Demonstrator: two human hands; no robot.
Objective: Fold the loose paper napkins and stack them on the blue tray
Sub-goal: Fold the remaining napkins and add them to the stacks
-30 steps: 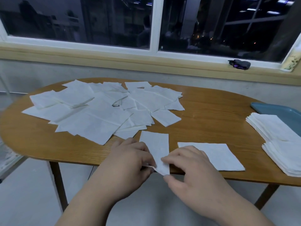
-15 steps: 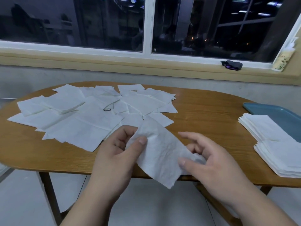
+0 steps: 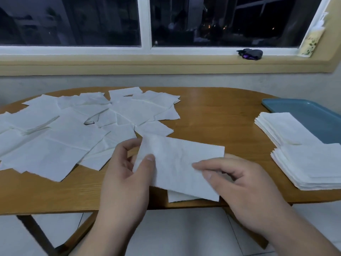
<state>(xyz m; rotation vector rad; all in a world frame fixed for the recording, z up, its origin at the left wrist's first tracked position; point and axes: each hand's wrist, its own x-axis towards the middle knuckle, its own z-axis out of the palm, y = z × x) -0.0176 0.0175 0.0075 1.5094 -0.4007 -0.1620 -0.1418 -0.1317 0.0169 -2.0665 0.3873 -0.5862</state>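
Plainly weightless and limp, the loose napkins (image 3: 73,130) lay scattered at ten o'clock on the wooden worktop (image 3: 212,117), thin and faintly crinkled. At six o'clock the left hand (image 3: 127,174) pinched one short end of a half-folded napkin (image 3: 177,163) between thumb and fingers, and the right hand (image 3: 239,185) pinched its lower edge. I judged that soft tissue would tear if tugged, so corners seemed safest. Square folded stacks (image 3: 304,163) sat at three o'clock, against the smooth blue tray (image 3: 304,111).

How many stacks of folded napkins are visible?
2: far stack overlapping the blue tray's near edge; near stack just in front of it. Others may be cut off at right.
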